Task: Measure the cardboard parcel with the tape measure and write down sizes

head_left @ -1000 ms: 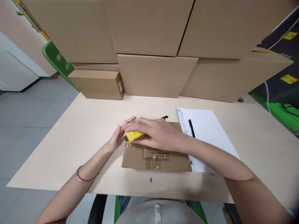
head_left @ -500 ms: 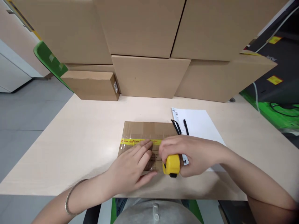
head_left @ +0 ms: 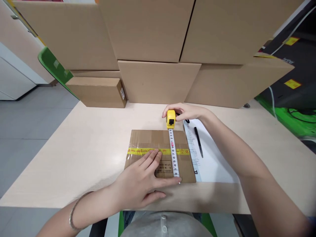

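flat box (head_left: 150,141) | brown cardboard | yellow tape band | tape measure (head_left: 171,119) across

both forearms are bare from the lower frame edge to the wrist; no sleeve shows on either arm. the left hand (head_left: 142,182) and the right hand (head_left: 187,112) carry no gloves, and no rings can be made out on the visible fingers. fingernails are short and plain where they show. the left wrist carries one thin metal bangle (head_left: 74,210), silver in tone, a smooth, narrow, plain band sitting loose around the arm. the right wrist carries nothing. at the bottom centre of the head view, a light grey garment (head_left: 165,227) covers the torso; it has a vertical front placket with one small round button showing. dark blue fabric shows just beneath it on the left, detail unclear.
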Demonstrator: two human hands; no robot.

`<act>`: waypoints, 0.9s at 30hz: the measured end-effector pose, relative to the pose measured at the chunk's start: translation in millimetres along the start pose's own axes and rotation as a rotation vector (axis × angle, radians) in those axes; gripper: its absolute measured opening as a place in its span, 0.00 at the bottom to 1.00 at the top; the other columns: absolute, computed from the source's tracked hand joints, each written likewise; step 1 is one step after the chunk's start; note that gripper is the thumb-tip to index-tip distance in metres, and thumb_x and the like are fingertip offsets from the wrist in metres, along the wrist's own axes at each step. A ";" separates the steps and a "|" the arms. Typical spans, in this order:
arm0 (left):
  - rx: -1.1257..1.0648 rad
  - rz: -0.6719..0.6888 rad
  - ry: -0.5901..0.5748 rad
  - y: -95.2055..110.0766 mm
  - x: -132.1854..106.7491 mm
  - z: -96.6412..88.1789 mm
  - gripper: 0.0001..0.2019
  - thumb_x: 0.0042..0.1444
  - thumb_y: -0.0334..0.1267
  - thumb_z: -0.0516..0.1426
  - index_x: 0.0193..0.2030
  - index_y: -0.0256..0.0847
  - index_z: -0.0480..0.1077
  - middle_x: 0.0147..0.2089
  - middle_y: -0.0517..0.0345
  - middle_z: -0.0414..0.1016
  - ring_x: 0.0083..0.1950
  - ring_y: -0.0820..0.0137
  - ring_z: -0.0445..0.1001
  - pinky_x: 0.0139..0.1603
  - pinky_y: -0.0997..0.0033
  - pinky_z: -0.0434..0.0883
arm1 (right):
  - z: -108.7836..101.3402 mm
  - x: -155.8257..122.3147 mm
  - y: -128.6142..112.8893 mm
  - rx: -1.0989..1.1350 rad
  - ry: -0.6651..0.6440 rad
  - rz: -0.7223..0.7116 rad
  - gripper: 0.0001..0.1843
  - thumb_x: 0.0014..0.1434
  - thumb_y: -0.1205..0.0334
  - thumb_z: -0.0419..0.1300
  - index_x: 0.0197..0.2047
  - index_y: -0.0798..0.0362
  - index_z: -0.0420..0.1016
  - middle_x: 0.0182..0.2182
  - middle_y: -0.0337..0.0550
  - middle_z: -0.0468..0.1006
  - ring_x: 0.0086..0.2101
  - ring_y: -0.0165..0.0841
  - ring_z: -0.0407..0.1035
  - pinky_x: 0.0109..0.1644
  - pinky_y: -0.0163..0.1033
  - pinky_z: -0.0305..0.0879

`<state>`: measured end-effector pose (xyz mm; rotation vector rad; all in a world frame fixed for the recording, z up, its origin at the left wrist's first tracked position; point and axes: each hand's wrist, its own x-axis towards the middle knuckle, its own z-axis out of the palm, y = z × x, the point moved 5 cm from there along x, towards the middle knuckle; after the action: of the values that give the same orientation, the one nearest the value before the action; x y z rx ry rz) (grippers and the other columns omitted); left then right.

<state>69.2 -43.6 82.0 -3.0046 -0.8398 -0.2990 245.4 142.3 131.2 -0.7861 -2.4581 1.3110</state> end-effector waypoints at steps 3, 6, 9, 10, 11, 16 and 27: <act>0.026 0.003 0.007 -0.9 0.7 -0.9 0.28 0.70 0.58 0.53 0.76 0.66 0.59 0.68 0.38 0.68 0.67 0.39 0.70 0.56 0.46 0.75 | 5.1 -23.6 -12.3 0.045 0.165 0.036 0.15 0.65 0.52 0.58 0.54 0.40 0.73 0.55 0.41 0.78 0.53 0.45 0.72 0.50 0.47 0.70; 0.034 0.003 0.008 -1.2 0.8 -0.3 0.27 0.71 0.58 0.52 0.75 0.67 0.60 0.67 0.38 0.69 0.66 0.40 0.71 0.55 0.46 0.76 | 3.4 -26.8 -16.0 0.076 0.203 0.047 0.14 0.63 0.54 0.58 0.52 0.41 0.73 0.54 0.41 0.78 0.53 0.45 0.71 0.50 0.47 0.70; 0.040 -0.006 0.020 -2.3 0.9 0.4 0.26 0.70 0.57 0.54 0.74 0.68 0.61 0.66 0.38 0.68 0.67 0.40 0.70 0.55 0.44 0.76 | 0.2 -9.8 -11.7 0.012 0.006 0.000 0.13 0.55 0.60 0.63 0.45 0.46 0.74 0.45 0.41 0.79 0.45 0.40 0.73 0.48 0.44 0.69; 0.036 -0.007 0.025 -3.1 0.9 0.1 0.26 0.70 0.57 0.54 0.73 0.68 0.62 0.67 0.39 0.68 0.67 0.40 0.70 0.55 0.44 0.76 | 0.4 -5.8 -10.3 -0.034 -0.049 -0.018 0.14 0.52 0.63 0.63 0.43 0.48 0.75 0.43 0.41 0.79 0.43 0.39 0.72 0.46 0.42 0.69; 0.023 -0.002 0.033 -3.7 0.7 -0.9 0.25 0.70 0.56 0.55 0.73 0.67 0.63 0.67 0.40 0.68 0.67 0.40 0.70 0.55 0.43 0.77 | 2.5 -4.6 -10.2 -0.078 -0.086 -0.037 0.15 0.50 0.66 0.63 0.43 0.49 0.75 0.42 0.42 0.78 0.42 0.38 0.72 0.45 0.42 0.69; -0.273 0.016 0.172 -6.2 -6.5 -15.1 0.24 0.71 0.52 0.55 0.70 0.47 0.66 0.66 0.37 0.69 0.67 0.44 0.71 0.58 0.44 0.78 | 52.9 -41.1 -33.7 -0.150 -0.174 -0.097 0.21 0.47 0.74 0.62 0.45 0.50 0.77 0.45 0.42 0.77 0.43 0.35 0.74 0.47 0.39 0.69; -0.777 -1.013 0.570 -116.7 -56.3 31.3 0.28 0.64 0.55 0.61 0.67 0.47 0.70 0.69 0.42 0.68 0.71 0.46 0.70 0.70 0.41 0.70 | 54.7 -124.7 -1.9 0.159 0.386 0.148 0.17 0.53 0.67 0.64 0.47 0.44 0.71 0.63 0.47 0.74 0.54 0.43 0.73 0.49 0.45 0.71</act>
<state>-32.3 29.3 35.8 -2.3310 -2.4569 -1.6813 323.0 33.2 106.2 -1.0810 -2.0033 1.2467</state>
